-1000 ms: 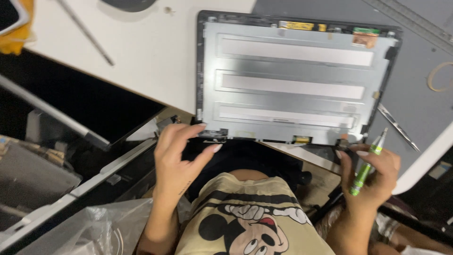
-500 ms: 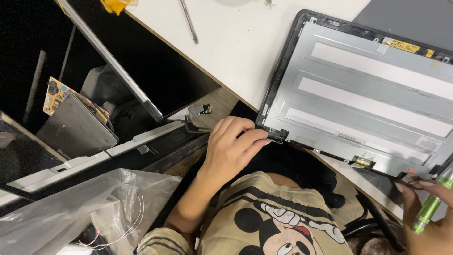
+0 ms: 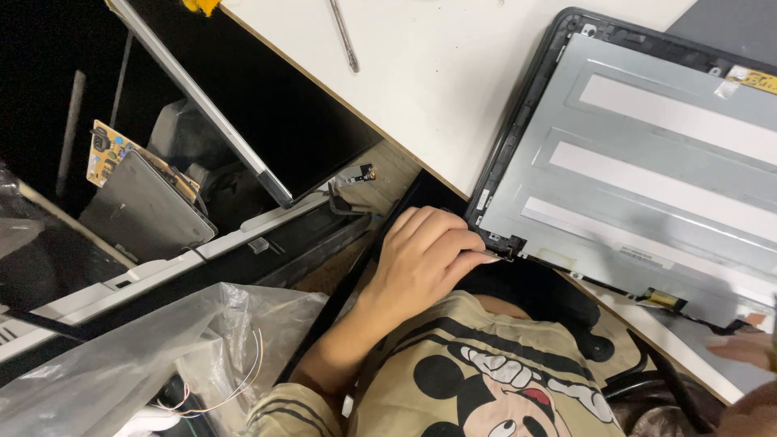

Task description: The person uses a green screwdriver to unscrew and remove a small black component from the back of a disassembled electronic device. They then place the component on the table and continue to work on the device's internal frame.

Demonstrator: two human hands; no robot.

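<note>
The left hand pinches the near-left corner of a laptop screen panel lying on the white table. The right hand sits at the panel's near-right edge, mostly out of view; its grip cannot be told.

I could see only part of the right hand: it was blurred and cut off by the right and lower edges, so I could not tell its grip. The display panel ran out of view at the right edge. The left hand covered the panel's near corner, and its fingertips hid the contact point there. The metal rod on the white table was cropped by the top edge. The contents of the clear plastic bag were too indistinct to identify.
</note>
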